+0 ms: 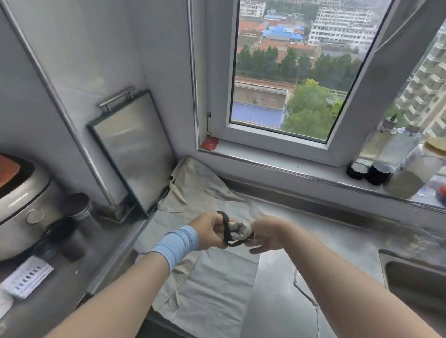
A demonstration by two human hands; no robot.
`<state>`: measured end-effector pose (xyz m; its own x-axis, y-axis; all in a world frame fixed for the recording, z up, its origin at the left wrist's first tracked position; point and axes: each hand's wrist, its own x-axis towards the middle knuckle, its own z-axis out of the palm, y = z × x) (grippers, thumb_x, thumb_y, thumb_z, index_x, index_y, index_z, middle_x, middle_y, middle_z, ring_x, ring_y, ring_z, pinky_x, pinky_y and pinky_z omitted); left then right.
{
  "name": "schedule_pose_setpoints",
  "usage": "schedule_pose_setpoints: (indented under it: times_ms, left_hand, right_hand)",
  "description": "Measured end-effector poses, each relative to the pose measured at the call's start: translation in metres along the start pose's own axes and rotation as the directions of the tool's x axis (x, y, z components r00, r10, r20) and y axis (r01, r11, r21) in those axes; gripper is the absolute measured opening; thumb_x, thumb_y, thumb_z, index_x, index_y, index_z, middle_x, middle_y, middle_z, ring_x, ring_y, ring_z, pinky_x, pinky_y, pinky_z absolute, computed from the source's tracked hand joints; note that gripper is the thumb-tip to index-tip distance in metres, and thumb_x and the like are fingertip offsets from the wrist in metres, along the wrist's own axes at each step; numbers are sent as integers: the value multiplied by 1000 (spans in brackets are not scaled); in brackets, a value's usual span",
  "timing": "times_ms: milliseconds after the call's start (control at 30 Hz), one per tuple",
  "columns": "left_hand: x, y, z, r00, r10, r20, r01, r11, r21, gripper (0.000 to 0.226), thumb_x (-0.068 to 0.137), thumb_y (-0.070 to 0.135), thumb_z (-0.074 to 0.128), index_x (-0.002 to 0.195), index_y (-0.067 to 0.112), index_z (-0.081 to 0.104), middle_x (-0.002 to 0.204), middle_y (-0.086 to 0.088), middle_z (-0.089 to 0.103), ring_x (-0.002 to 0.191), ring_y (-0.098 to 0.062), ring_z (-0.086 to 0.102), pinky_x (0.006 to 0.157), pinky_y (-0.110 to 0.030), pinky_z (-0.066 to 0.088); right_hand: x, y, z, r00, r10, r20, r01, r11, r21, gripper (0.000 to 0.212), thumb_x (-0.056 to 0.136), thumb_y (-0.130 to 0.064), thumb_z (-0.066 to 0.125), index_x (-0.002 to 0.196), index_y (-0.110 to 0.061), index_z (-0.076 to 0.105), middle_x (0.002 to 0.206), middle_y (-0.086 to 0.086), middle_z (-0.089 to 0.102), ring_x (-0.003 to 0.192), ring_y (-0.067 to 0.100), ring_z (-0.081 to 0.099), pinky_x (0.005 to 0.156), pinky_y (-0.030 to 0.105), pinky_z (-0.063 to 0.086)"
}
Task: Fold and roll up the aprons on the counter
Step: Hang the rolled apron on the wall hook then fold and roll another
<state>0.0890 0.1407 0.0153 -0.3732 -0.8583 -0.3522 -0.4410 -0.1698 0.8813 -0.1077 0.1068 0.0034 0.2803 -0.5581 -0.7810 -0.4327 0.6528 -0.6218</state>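
- Centre of the frame: the left hand (208,231) (blue wrist wrap) and right hand (266,234) together grip a small rolled apron (240,231) above the counter (316,258).
- A dark strap (226,228) loops around the roll; fingers of both hands close on it.
- Below the hands, another pale apron (214,284) lies flat on the counter.

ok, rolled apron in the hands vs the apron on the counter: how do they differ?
The rolled apron is a tight bundle held up by both hands, a dark strap looped around it. The flat apron lies spread on the counter, its thin tie trailing loose. Both are pale fabric.
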Motion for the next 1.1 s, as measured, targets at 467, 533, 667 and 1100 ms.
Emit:
schedule_pose_setpoints:
  times_ms: [467,533,667,1100]
  left_hand:
    - [71,-97,53,976,211,-49,-71,528,847,24,78,4,61,95,20,67,105,-2,64,102,-25,58,84,-29,34]
    - [73,-112,61,978,190,-83,-29,523,852,24,81,3,57,94,20,67,105,-3,63,103,-26,57,85,-29,33]
    - [72,-132,76,984,148,-102,-3,578,816,28,86,9,51,113,14,58,113,-6,59,110,-28,53,94,-33,35]
    - [49,-152,89,887,326,-328,-45,767,640,24,69,-2,50,66,16,65,70,-2,64,71,-24,61,67,-28,30]
  right_hand:
    - [70,40,29,822,-223,-524,143,972,-188,25,75,-3,54,63,-16,71,61,-1,67,52,9,54,43,15,39]
    - [79,55,40,804,-289,-520,222,957,-188,25,78,-2,56,74,-20,74,71,-1,69,57,5,58,46,9,41]
    - [101,84,54,739,-403,-540,274,912,-306,22,84,-8,63,96,-20,76,90,-6,74,80,8,63,63,4,39]
    - [113,113,62,701,-445,-556,287,891,-351,18,71,-4,71,81,-19,76,79,0,75,77,16,69,72,25,53]
